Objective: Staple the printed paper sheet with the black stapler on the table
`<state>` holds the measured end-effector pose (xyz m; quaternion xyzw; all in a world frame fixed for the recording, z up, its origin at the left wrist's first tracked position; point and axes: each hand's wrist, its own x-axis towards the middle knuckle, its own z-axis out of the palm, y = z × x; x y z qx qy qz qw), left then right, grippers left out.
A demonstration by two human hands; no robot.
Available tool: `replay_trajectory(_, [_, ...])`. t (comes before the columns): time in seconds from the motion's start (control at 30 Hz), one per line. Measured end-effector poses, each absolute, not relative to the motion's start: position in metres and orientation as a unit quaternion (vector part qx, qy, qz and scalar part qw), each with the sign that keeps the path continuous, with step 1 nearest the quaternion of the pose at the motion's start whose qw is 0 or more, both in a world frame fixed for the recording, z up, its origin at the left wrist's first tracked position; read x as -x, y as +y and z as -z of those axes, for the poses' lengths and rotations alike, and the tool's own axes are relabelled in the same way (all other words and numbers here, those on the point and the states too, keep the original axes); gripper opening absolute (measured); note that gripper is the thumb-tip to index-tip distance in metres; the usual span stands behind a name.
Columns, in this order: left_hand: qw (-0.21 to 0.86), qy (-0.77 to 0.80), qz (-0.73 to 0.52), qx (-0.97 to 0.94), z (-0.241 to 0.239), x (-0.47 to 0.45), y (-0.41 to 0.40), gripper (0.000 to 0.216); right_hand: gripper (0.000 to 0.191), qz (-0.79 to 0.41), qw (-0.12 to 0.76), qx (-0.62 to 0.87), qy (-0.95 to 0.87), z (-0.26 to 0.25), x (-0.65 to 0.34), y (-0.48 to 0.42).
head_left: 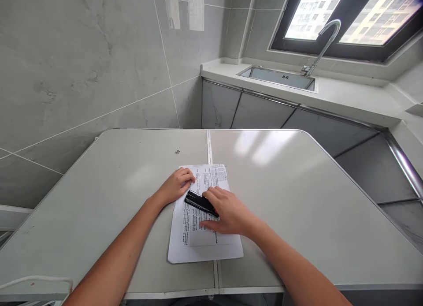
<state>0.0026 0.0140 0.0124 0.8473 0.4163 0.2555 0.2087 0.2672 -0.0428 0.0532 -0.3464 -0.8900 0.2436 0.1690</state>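
Note:
A stack of printed paper sheets lies on the folding table, across its middle seam. My left hand rests at the upper left edge of the sheets, fingers curled and pressed on them. On top of the print lies a black stapler, slanted with its front end toward my left hand. My right hand grips the stapler's rear end, fingers over its top and the thumb lower down, out over the paper. The palm hides part of the stapler's back.
Two small strips of staples lie beyond my left hand on the folding table. A grey tiled wall runs along the left. Behind the table stands a counter with a sink and a curved faucet beneath a window.

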Motion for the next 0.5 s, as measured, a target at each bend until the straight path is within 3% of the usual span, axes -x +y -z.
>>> replay_trajectory(0.13, [0.223, 0.425, -0.253, -0.840, -0.014, -0.003, 0.015, 0.022, 0.015, -0.196, 0.153, 0.364, -0.898, -0.041, -0.258, -0.045])
replay_trajectory(0.33, [0.261, 0.425, -0.270, -0.824, -0.010, 0.000, 0.019, 0.032, 0.024, -0.186, 0.241, 0.406, -0.861, -0.034, -0.264, -0.028])
replay_trajectory(0.5, [0.260, 0.432, -0.284, -0.816, -0.007, 0.001, 0.021, 0.034, 0.026, -0.192, 0.225, 0.414, -0.861, -0.032, -0.266, -0.023])
